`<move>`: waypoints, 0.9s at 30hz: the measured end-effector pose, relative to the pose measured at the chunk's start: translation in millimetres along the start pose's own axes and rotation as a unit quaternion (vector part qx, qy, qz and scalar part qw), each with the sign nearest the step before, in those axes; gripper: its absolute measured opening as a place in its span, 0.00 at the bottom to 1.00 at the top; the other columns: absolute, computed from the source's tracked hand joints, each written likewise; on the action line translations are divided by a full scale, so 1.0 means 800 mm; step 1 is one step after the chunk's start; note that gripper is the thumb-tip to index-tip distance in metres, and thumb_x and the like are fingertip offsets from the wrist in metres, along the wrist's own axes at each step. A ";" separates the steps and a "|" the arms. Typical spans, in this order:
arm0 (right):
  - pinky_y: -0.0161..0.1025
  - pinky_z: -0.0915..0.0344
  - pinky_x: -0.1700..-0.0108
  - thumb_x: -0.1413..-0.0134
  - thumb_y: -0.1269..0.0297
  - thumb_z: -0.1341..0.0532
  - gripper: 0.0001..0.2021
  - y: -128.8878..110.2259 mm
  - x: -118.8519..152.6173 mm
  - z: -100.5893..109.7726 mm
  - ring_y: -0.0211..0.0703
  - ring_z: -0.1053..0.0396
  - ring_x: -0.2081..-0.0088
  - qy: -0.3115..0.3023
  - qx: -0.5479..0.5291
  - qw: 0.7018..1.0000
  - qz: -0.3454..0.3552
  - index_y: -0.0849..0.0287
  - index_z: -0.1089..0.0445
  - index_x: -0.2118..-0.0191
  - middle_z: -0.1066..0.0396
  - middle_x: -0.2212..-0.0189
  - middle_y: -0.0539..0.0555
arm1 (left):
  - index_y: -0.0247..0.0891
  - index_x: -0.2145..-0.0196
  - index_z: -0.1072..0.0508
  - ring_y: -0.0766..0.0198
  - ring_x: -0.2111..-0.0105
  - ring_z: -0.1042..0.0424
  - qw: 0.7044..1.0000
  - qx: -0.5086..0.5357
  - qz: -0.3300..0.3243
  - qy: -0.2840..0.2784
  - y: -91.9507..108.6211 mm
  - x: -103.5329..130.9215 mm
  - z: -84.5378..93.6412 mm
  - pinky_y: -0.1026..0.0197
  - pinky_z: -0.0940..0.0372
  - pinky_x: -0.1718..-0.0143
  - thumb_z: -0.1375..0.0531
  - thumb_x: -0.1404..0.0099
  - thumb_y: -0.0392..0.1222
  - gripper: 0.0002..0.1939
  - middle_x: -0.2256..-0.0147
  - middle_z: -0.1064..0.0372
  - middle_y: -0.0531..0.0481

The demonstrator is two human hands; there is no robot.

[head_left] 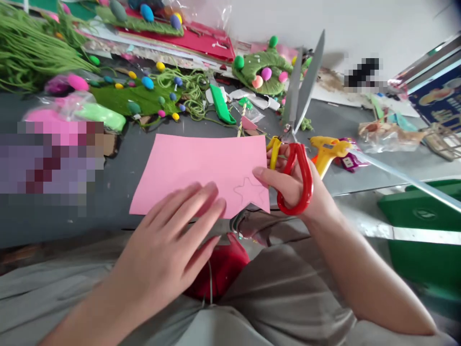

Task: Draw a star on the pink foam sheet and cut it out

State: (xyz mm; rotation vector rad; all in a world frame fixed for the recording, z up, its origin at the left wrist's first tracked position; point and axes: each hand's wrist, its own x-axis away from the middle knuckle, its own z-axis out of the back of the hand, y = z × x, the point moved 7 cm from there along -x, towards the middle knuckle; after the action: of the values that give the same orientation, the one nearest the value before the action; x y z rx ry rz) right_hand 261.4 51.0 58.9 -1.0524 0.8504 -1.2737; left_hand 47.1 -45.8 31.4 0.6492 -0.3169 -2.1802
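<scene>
A pink sheet (198, 163) with a star outline drawn near its lower right corner is in front of me; a notch is cut in its lower edge beside the star. My left hand (180, 226) lies over the sheet's lower edge, fingers extended and a little apart, holding nothing. In my right hand (291, 178) are scissors (296, 180) with one red and one yellow handle, their blades parted and pointing up and away. The thumb of that hand also rests on the sheet's right edge.
Behind the sheet lie a green cutter (221, 105), green felt pieces with colored balls (133, 98) and green cords (32, 43). A yellow glue gun (329, 148) is right of the scissors. A green bin (421, 226) stands at the lower right.
</scene>
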 end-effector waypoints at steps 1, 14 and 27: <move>0.41 0.33 0.64 0.41 0.62 0.30 0.10 0.003 0.007 0.006 0.42 0.30 0.67 0.011 0.003 1.000 -0.009 0.56 0.32 0.64 0.28 0.69 0.50 | 0.46 0.24 0.45 0.33 0.28 0.43 0.998 -0.045 0.000 -0.038 -0.003 0.001 -0.009 0.29 0.45 0.29 0.35 0.31 0.42 0.42 0.26 0.46 0.40; 0.39 0.38 0.69 0.35 0.40 0.36 0.22 0.055 0.139 0.006 0.39 0.36 0.74 -0.153 -0.093 0.964 -0.197 0.56 0.35 0.60 0.33 0.75 0.48 | 0.43 0.23 0.50 0.33 0.24 0.54 0.983 -0.113 -0.031 -0.145 -0.040 -0.015 -0.011 0.27 0.56 0.28 0.46 0.26 0.67 0.44 0.23 0.58 0.39; 0.38 0.29 0.64 0.35 0.50 0.33 0.16 0.035 0.107 -0.012 0.44 0.23 0.66 -0.208 -0.064 0.961 -0.169 0.56 0.33 0.62 0.24 0.70 0.51 | 0.43 0.34 0.29 0.41 0.33 0.33 0.994 0.064 0.049 -0.069 -0.023 -0.046 0.023 0.40 0.41 0.31 0.40 0.26 0.57 0.28 0.32 0.33 0.38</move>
State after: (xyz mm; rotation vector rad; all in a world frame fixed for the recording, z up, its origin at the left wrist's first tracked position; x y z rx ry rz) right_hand 272.5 -35.2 34.0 -1.5526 0.4443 -1.2209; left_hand 44.5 -5.1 51.3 0.5419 -0.5543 -2.1262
